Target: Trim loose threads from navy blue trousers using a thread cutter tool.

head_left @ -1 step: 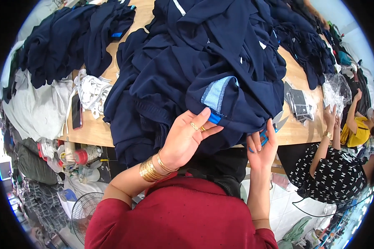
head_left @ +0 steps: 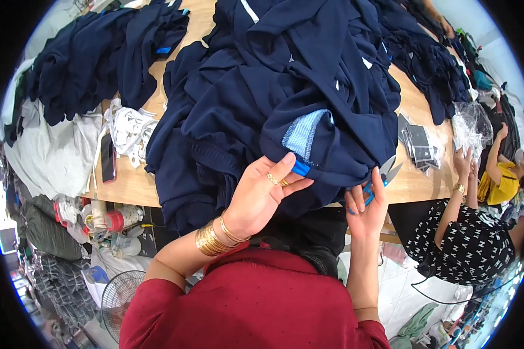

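My left hand (head_left: 257,195), with gold rings and bangles, pinches a navy garment (head_left: 343,160) between thumb and fingers, right at a bright blue tab (head_left: 300,168). Just above the tab, a light blue inset (head_left: 301,136) with stitched edges shows on the garment. Blue-handled scissors (head_left: 393,170) rest in my right hand (head_left: 368,212), blades parted and pointing up to the right. The thumb and fingers of that hand also touch the garment's lower right edge. Behind both hands rises a large heap of navy garments (head_left: 233,87).
More navy garments (head_left: 87,64) lie at the far left, above grey cloth (head_left: 52,142), white strips (head_left: 131,131) and a phone (head_left: 108,157). Dark flat packets (head_left: 419,145) and clear plastic (head_left: 471,128) are on the right. A co-worker (head_left: 463,241) sits at right; a fan (head_left: 119,299) stands lower left.
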Available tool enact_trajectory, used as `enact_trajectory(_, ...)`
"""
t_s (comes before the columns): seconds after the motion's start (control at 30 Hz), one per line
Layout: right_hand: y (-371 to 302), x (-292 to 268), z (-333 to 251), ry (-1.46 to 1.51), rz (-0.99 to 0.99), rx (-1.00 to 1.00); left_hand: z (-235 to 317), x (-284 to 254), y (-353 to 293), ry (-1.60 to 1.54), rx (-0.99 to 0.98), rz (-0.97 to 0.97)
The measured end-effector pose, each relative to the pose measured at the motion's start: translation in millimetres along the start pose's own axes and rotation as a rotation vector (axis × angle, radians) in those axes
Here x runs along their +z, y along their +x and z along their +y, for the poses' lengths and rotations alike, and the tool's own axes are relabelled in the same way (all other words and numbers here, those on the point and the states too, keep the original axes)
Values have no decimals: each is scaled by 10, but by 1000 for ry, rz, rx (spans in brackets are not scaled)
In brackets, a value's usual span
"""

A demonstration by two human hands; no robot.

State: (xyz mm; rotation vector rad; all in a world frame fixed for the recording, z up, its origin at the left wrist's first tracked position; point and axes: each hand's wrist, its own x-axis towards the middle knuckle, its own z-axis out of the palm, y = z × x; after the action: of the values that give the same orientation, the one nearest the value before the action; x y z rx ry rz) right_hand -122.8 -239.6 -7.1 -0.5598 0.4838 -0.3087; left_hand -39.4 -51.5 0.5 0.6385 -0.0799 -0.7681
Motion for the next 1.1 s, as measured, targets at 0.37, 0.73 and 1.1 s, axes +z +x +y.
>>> enact_trajectory(0.37,-44,-78,39,-911,181,-287,2,163,-44,237,79,27)
enact_trajectory(0.73,-322,260,-54,-1333,-81,-776,-11,246,-28,248,75,52)
enact_trajectory(1.1,-308,518,-74,-1691,-248,-897,-38,230,-15,289,75,13)
